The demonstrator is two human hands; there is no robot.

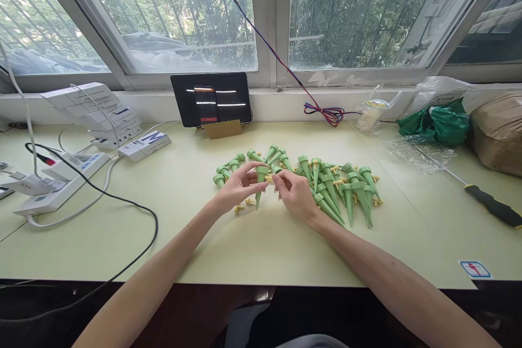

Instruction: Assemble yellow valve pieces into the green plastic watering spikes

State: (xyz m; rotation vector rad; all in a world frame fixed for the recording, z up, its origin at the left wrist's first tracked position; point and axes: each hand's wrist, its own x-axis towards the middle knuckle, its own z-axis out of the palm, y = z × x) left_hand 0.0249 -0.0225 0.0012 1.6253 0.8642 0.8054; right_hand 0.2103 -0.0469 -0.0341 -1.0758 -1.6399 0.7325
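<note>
My left hand (236,187) grips a green plant watering spike (261,175) between thumb and fingers, its cap up and its point down. Close at its right, my right hand (297,193) has its fingers pinched at a small yellow valve (268,178) beside the spike's cap; the fingertips partly cover it. Beyond and right of my hands lies a pile of green spikes (326,182), many fitted with yellow valves. More spikes (221,179) lie behind my left hand. Several loose yellow valves (239,208) rest on the table below it.
A tablet (212,99) leans on a cardboard stand at the back. To the left are a power strip (61,185), stacked white boxes (101,114) and a black cable (138,204). A screwdriver (491,205), a green bag (436,122) and a brown package (499,130) lie right.
</note>
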